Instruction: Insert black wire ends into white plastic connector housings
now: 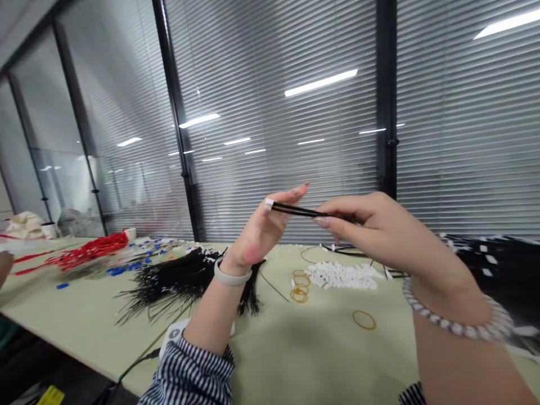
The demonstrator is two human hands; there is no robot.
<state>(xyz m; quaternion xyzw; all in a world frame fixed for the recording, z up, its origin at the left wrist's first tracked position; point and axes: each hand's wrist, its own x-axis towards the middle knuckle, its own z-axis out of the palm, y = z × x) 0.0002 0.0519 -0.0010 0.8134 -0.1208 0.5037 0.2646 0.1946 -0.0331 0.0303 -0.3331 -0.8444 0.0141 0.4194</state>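
Observation:
My right hand (367, 225) pinches a few thin black cables (295, 210) between thumb and fingers, held up above the table. Their far end points left and carries a small white connector (269, 203). My left hand (268, 225) is raised beside that connector, fingers stretched out to the right behind the cables, gripping nothing that shows. Beneath my hands, a heap of small white connectors (341, 275) lies on the table. Several rubber bands (299, 292) are just left of the heap, and a single rubber band (364, 320) lies nearer to me.
A bundle of black cables (177, 278) lies left of my left wrist, a dark cable pile (506, 270) at the right. Red cables (93, 250) and blue pieces (126, 268) are farther left. A white device (175, 332) sits beside my left forearm. Part of another person's hand (5, 267) shows.

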